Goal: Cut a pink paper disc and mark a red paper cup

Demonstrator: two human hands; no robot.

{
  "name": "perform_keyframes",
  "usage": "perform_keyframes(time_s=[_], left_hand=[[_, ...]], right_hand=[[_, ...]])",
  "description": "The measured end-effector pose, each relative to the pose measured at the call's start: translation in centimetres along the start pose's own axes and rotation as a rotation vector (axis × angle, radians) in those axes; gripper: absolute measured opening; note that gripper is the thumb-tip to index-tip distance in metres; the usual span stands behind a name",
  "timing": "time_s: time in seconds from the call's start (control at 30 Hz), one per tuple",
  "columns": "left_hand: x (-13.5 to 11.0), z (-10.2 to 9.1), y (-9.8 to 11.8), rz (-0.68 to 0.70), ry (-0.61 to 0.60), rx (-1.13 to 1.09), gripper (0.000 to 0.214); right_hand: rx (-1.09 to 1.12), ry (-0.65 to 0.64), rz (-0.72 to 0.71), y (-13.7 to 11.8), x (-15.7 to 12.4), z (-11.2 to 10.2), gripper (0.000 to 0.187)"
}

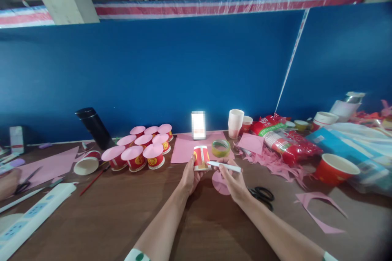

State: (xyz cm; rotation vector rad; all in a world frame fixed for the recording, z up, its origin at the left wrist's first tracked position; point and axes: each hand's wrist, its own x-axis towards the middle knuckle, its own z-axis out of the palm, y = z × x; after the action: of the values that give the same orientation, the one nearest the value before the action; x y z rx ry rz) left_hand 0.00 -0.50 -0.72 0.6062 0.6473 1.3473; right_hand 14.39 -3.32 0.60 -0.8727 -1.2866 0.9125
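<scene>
Currently gripping red cup point(201, 158) in left hand point(190, 178), over counter point(107, 216), in front of pink sheet point(183, 149) | grasping white pen point(234, 167) in right hand point(234, 182), angled toward cup's side | could dent thin paper through hard pressing, or skid off curve through loose hold

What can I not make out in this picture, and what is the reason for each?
All in the head view:
- Bright screen: content lost to glare and pixelation.
- White pen in the right hand: tip too small to tell if it touches the red paper cup.
- Black-handled scissors: blades hidden by the right forearm.
- Co-worker's hand: cut off by the left edge.
</scene>
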Motion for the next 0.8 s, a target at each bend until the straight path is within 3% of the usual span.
perform_keyframes(time_s=[0.27,0.8], left_hand=[[0.04,-0.28,-0.07,0.017,-0.027,0.004,0.040],[-0.03,-0.30,0.01,0.010,-0.041,-0.001,0.041]], right_hand=[[0.124,0.017,0.074,0.86,0.27,-0.11,0.025],[0.111,0.056,0.062,0.90,0.50,-0.16,0.026]])
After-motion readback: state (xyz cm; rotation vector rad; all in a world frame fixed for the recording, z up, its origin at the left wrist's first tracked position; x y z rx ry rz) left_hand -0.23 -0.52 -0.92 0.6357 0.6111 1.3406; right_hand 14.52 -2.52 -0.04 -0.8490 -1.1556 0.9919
